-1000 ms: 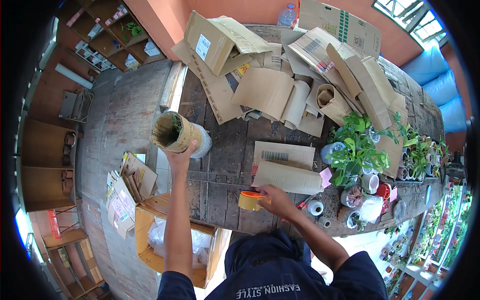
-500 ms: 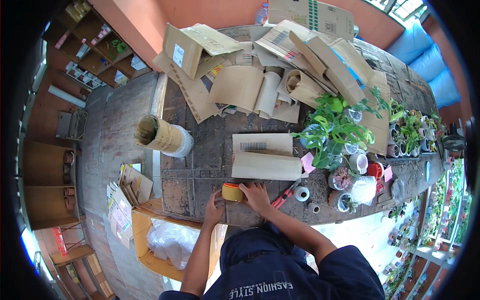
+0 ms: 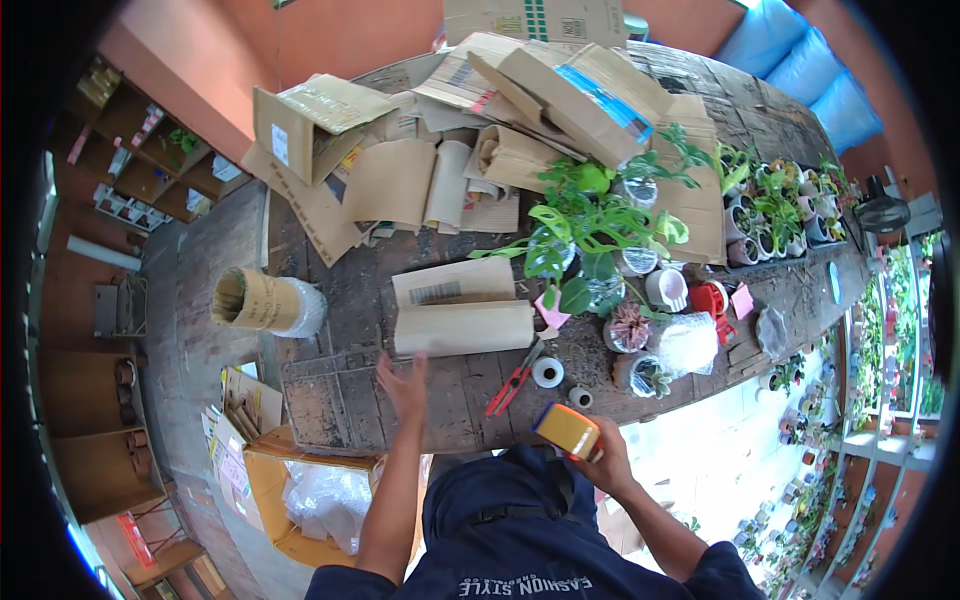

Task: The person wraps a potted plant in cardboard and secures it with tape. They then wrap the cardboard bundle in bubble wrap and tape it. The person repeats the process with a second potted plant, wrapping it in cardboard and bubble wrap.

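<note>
While gripped in the right hand (image 3: 600, 458) near the body, just off the worktop's (image 3: 330, 400) near edge, tape roll (image 3: 567, 430) kept clear of the clutter and ready to pull. Left hand (image 3: 405, 383) open, fingers spread wide, holding nothing, hovering over bare planks just below the rolled cardboard (image 3: 465, 327); motion blur makes contact impossible to judge. Cardboard lying lengthwise, touching a flat sheet (image 3: 455, 282) behind it, probably laid there within easy reach of both hands. Red scissors (image 3: 515, 378) resting just right of the cardboard, beside a small white roll (image 3: 547, 372), handy at the near edge. Pushed to the far side: flattened boxes (image 3: 520, 90). Potted plants (image 3: 600, 235) crowded to the right, leaving the middle as working room. Paper roll (image 3: 265, 300) standing off the left end.
</note>
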The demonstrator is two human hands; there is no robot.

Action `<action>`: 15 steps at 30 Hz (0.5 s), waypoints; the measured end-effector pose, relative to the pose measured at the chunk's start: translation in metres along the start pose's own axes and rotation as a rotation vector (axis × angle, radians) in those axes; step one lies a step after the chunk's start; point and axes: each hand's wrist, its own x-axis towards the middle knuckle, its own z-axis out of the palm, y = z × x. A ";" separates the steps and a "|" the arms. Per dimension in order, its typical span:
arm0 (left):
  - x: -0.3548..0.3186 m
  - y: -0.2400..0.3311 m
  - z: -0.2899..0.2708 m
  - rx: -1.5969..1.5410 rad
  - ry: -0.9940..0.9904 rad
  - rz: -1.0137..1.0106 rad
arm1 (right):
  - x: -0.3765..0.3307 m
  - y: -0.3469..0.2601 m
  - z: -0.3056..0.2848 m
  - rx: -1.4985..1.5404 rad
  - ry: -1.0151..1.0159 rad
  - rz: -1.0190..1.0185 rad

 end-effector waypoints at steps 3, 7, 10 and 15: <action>0.039 0.027 0.009 0.006 -0.015 -0.121 | -0.039 0.044 -0.005 -0.058 0.139 0.187; 0.075 0.059 -0.014 -0.233 -0.527 -0.299 | -0.046 0.099 0.020 -0.204 0.309 0.317; 0.078 0.073 -0.039 -0.391 -0.618 -0.162 | -0.035 0.126 0.042 -0.231 0.304 0.414; 0.057 0.089 -0.094 -0.657 -0.735 -0.116 | -0.007 0.129 0.052 -0.257 0.393 0.378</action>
